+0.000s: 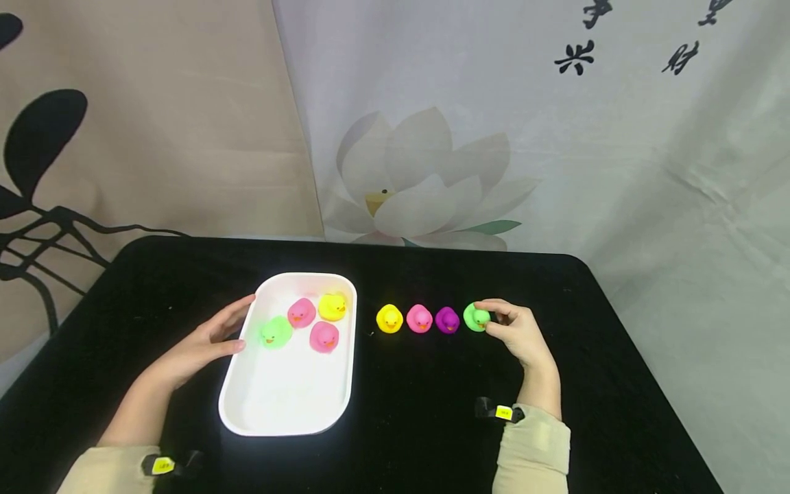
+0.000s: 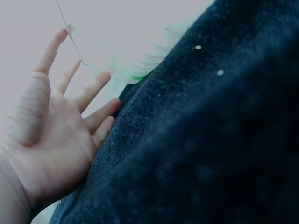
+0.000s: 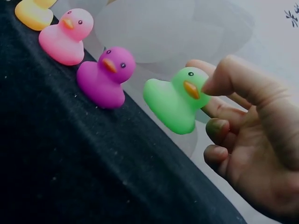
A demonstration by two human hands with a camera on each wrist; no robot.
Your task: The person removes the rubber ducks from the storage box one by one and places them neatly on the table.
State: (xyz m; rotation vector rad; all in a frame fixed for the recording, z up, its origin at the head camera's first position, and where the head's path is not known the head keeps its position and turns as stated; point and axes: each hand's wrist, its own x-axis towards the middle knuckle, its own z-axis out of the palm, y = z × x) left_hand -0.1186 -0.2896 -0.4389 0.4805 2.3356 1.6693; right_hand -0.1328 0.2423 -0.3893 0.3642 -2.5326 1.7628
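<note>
My right hand (image 1: 521, 336) pinches a green rubber duck (image 3: 172, 103) between thumb and fingers, close over the black tabletop. That duck is at the right end of a row with a yellow duck (image 1: 389, 319), a pink duck (image 1: 420, 319) and a purple duck (image 3: 106, 78). At the left, my left hand (image 1: 197, 348) rests thumb and fingertips against the left rim of a white tray (image 1: 286, 394); its fingers look spread in the left wrist view. Toward the tray's far end lie a green duck (image 1: 276, 333), a yellow duck (image 1: 333, 307) and two pink ducks (image 1: 324, 337).
A black cloth (image 1: 426, 412) covers the table, whose far corners are rounded. Behind it hangs a pale curtain (image 1: 617, 171) printed with a lotus and dark characters. Black wristbands with yellow labels (image 1: 504, 412) sit at both cuffs.
</note>
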